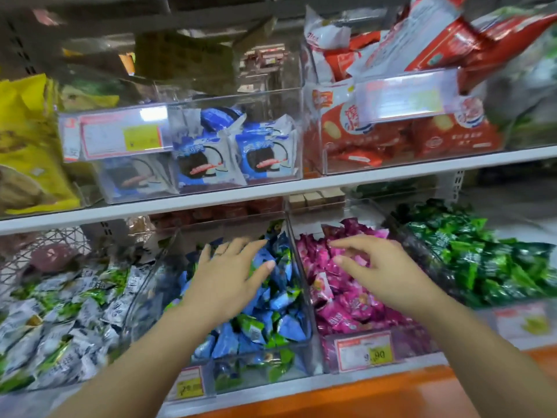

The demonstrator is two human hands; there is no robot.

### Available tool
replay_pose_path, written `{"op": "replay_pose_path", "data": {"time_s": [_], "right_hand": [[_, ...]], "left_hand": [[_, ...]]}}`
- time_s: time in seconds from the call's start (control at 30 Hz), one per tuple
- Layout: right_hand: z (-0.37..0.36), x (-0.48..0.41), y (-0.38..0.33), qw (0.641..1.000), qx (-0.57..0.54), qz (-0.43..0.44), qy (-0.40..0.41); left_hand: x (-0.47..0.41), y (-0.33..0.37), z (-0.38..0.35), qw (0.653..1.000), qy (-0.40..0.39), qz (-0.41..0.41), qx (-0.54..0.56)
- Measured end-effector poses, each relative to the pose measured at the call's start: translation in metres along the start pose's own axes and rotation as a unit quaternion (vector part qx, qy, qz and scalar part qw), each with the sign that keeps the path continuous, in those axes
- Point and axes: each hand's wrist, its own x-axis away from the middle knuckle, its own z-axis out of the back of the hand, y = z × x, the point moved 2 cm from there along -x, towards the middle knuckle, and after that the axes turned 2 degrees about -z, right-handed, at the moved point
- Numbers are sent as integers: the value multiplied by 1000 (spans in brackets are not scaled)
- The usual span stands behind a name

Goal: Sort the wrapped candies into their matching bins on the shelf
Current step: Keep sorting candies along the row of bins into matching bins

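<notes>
Hovering left fingers [241,248] cover blue candies [287,327]; right fingers [351,245] cover pink candies [346,312].

Bare forearms [144,363], thin ring [219,253] on left grip [229,276]

Glossy-wrapped candies [280,324] in clear plastic bins [310,336]

Bright, motion-blurred, glare on labels [401,98]
</notes>
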Motion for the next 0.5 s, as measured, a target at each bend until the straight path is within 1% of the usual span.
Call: {"op": "replay_pose_path", "data": {"time_s": [0.1, 0.2, 0.3, 0.37, 0.43, 0.5], "right_hand": [[29, 13, 27, 997, -10, -38, 70], [56, 29, 62, 989, -4, -73, 129], [81, 45, 97, 981, 18, -99, 164], [92, 54, 116, 983, 45, -109, 140], [97, 60, 133, 986, 84, -121, 79], [98, 59, 143, 981, 144, -128, 22]], "left_hand": [[-13, 48, 5, 996, 49, -69, 31], [-27, 99, 4, 984, 99, -138, 56], [-40, 146, -2, 973, 104, -191, 76], [-48, 172, -7, 966, 99, -221, 92], [-58, 192, -15, 960, 91, -243, 105], [-68, 207, -23, 956, 87, -256, 110]]}}
